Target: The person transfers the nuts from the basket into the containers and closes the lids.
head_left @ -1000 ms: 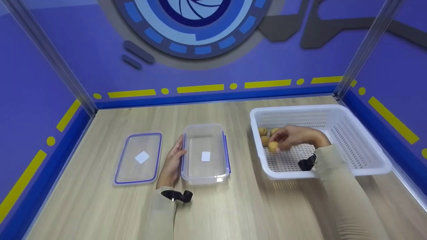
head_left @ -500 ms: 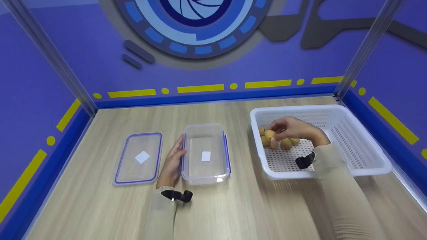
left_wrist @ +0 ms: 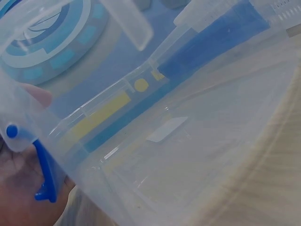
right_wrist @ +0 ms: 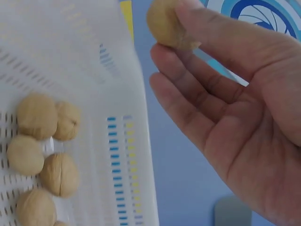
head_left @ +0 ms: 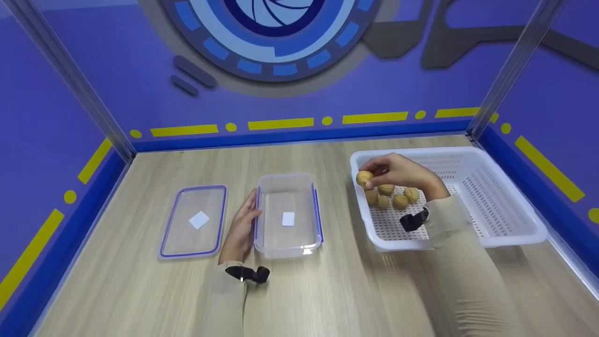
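Probably steadying the container [head_left: 283, 251], the straight-fingered left hand [head_left: 241, 228] rests against it; the right hand [head_left: 401, 171] pinches a walnut [head_left: 363, 178].

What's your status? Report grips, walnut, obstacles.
Left grip against clear container. Right grip pinches walnut near rim of white basket. Other walnuts inside basket. No obstacle visible between basket and container.

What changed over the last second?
The right-hand grip, pinching a walnut, rose from low in the white basket toward its far left corner; more walnuts show below. No release visible. Unchanged: left-hand grip against the clear container, lid lying left of it.
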Demonstrator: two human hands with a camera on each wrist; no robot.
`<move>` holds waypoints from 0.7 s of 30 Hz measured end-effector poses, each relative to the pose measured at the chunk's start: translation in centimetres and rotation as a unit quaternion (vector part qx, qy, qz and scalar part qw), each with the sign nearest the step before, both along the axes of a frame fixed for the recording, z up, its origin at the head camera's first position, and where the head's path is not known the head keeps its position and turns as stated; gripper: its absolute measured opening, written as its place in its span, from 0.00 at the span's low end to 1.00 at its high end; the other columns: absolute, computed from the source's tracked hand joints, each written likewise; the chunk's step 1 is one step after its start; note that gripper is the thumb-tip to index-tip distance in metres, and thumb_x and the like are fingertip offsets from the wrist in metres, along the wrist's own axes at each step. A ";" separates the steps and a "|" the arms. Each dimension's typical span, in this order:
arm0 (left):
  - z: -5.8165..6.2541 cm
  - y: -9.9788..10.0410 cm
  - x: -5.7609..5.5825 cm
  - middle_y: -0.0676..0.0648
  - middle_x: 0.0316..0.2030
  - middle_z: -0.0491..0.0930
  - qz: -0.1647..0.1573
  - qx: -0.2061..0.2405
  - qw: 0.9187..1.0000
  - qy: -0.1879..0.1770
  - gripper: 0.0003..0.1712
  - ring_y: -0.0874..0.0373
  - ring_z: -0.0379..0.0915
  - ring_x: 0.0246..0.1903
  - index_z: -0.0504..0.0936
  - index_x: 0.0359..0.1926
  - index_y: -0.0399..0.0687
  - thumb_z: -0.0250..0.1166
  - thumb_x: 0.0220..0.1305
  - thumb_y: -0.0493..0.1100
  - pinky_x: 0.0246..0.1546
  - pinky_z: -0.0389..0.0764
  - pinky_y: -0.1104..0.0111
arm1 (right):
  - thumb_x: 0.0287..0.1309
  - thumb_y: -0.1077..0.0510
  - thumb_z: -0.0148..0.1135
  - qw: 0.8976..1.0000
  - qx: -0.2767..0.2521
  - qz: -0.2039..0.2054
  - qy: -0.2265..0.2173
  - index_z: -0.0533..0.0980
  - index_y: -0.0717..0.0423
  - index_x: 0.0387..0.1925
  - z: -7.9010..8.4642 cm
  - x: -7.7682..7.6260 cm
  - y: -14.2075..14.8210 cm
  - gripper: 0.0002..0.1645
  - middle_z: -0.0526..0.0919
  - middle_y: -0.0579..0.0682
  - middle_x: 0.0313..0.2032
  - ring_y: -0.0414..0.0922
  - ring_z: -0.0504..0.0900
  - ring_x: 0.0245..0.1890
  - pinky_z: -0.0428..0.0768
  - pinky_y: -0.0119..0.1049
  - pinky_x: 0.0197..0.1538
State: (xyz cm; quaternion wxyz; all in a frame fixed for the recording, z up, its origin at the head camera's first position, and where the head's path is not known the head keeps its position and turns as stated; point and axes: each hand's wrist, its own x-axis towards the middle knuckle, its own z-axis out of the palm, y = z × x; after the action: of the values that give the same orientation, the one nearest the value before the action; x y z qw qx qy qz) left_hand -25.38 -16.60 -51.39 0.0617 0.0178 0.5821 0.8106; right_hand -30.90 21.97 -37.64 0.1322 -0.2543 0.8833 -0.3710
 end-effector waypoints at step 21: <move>-0.1 0.1 0.0 0.46 0.77 0.36 0.007 -0.008 1.000 0.008 0.38 0.52 0.26 0.76 0.45 0.75 0.44 0.44 0.66 0.29 0.76 0.31 0.61 | 0.52 0.55 0.70 0.999 -0.013 -0.036 -0.005 0.79 0.57 0.53 1.4 -0.5 -5.6 0.25 0.85 0.55 0.46 0.47 0.81 0.45 0.80 0.42 0.53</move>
State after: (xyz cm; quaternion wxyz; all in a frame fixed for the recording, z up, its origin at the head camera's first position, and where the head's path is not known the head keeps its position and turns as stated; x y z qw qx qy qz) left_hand -25.41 -16.46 -51.50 0.0520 0.0199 0.5889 0.8063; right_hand -31.36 16.35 -36.28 0.1195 -0.2228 0.8861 -0.3885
